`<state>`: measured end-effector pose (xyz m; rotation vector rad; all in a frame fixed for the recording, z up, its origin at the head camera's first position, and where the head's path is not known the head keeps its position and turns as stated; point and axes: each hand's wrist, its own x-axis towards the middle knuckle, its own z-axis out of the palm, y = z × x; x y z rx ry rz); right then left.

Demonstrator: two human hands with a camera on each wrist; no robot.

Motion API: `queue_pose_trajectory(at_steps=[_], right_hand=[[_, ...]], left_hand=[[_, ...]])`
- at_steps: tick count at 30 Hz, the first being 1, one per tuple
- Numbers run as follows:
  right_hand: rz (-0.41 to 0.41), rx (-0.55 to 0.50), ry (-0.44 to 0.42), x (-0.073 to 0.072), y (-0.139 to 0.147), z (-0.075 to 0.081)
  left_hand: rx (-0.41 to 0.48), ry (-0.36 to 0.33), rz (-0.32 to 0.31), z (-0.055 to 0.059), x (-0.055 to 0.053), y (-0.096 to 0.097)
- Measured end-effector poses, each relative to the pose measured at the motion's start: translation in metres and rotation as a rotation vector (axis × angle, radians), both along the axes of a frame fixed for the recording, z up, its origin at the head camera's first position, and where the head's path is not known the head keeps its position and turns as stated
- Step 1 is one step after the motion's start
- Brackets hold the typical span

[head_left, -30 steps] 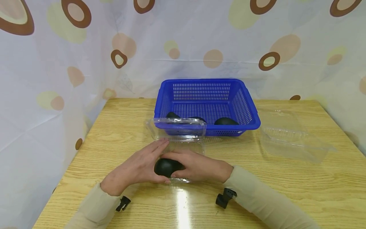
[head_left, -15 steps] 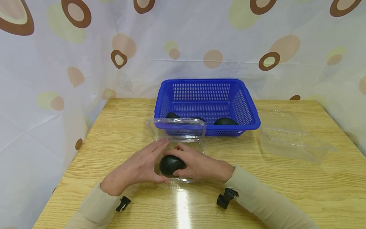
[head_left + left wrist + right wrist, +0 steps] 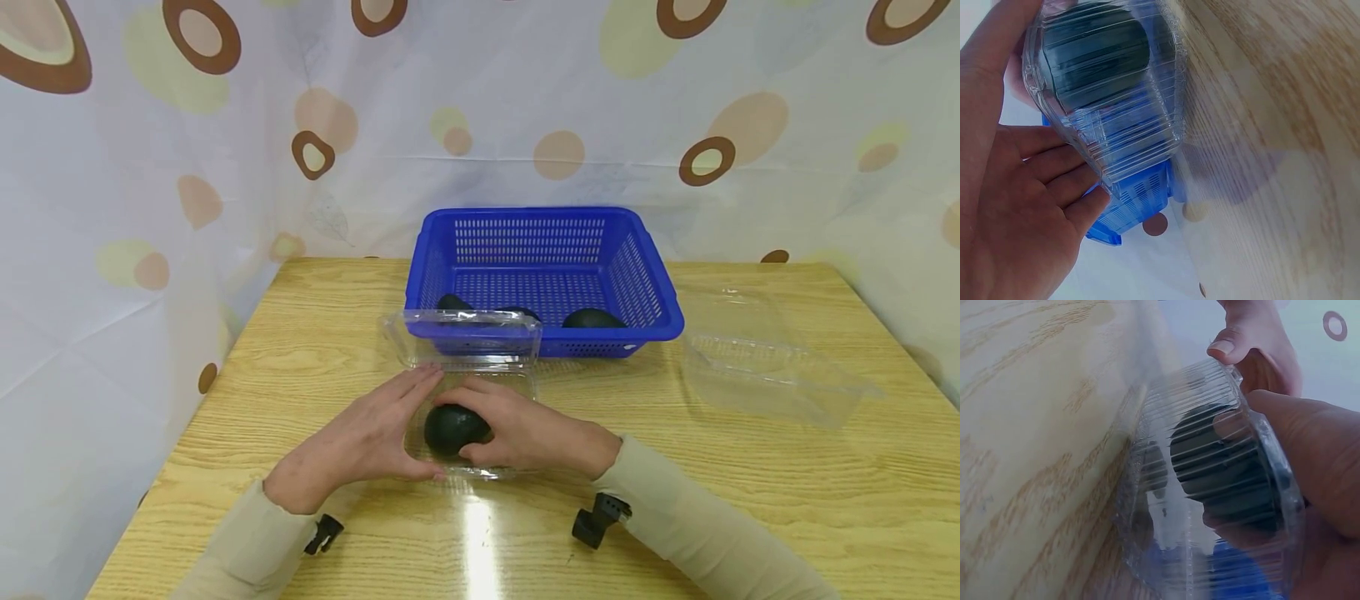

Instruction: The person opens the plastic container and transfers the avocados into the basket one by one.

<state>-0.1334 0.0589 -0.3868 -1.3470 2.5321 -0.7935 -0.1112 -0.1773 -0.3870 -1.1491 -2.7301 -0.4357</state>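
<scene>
A dark green avocado (image 3: 455,430) is in the base of a clear plastic clamshell box (image 3: 491,472), whose lid (image 3: 472,340) stands raised at the back. My right hand (image 3: 517,425) reaches in from the right and grips the avocado between thumb and fingers. At the box's left end my left hand (image 3: 360,437) spreads its thumb and fingers along the rim. In the left wrist view its fingers (image 3: 1069,178) lie fairly straight against the ribbed side. The right wrist view shows the avocado (image 3: 1219,462) through the box wall; its right end is hidden by my right hand.
Behind the box stands a blue perforated basket (image 3: 543,333) with dark avocados, one of them at its front right (image 3: 592,318). Another clear clamshell (image 3: 765,375) sits with its lid up at the right of the wooden table (image 3: 315,325). A patterned cloth (image 3: 517,92) hangs behind.
My right hand has shifted the avocado slightly to the right and away from my left hand, inside the box. The left hand, box and basket have stayed put.
</scene>
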Motion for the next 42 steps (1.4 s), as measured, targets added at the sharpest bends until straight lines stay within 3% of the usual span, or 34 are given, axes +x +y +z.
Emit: queue_pose_trajectory(at_steps=[10, 21, 30, 37, 42], right_hand=[[0.003, 0.007, 0.008, -0.001, 0.008, 0.005], [-0.039, -0.003, -0.050, 0.001, 0.022, 0.019], [-0.084, -0.062, -0.104, 0.003, 0.036, 0.027], [-0.077, -0.140, -0.068, 0.003, 0.048, 0.030], [-0.097, -0.201, -0.094, 0.003, 0.056, 0.031]], left_hand=[[-0.011, -0.016, 0.010, 0.000, 0.000, 0.000], [-0.004, -0.048, 0.018, 0.000, 0.000, -0.001], [-0.011, -0.065, 0.026, 0.001, 0.000, 0.000], [-0.025, -0.081, 0.035, 0.002, 0.000, 0.000], [-0.028, -0.085, 0.038, 0.003, 0.001, 0.000]])
